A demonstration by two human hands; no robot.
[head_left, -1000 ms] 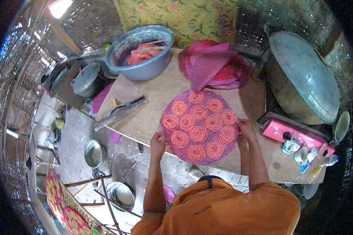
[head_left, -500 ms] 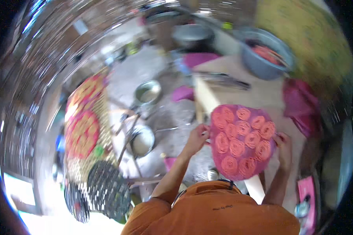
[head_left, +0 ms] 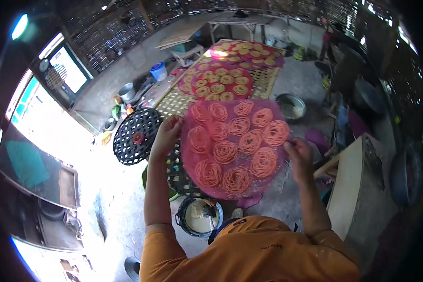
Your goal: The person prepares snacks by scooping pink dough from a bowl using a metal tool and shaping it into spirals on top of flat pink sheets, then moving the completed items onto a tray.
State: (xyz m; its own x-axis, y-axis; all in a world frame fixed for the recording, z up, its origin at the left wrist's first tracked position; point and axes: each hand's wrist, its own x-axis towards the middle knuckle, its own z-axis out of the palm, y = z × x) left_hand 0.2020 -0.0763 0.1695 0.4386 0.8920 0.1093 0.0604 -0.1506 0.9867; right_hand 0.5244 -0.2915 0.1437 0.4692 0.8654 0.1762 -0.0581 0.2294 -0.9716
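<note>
Pink sheets (head_left: 229, 88) on a woven rack (head_left: 262, 82)

A: What does the left grip (head_left: 167, 134) hold?

B: It pinches the edge of a round pink mesh sheet (head_left: 242, 160); the right grip (head_left: 300, 156) pinches the opposite edge.

A: And between them?

B: Coils of orange strands (head_left: 225, 152), spread across the mesh.

A: What else?

B: Left of the left grip, a round black lattice tray (head_left: 126, 126). Beyond both grips, a woven rack (head_left: 264, 82) bears pale coils (head_left: 217, 88). Nearer the body, a dark pot (head_left: 180, 219). Right of the right grip, a wooden table (head_left: 345, 188).
</note>
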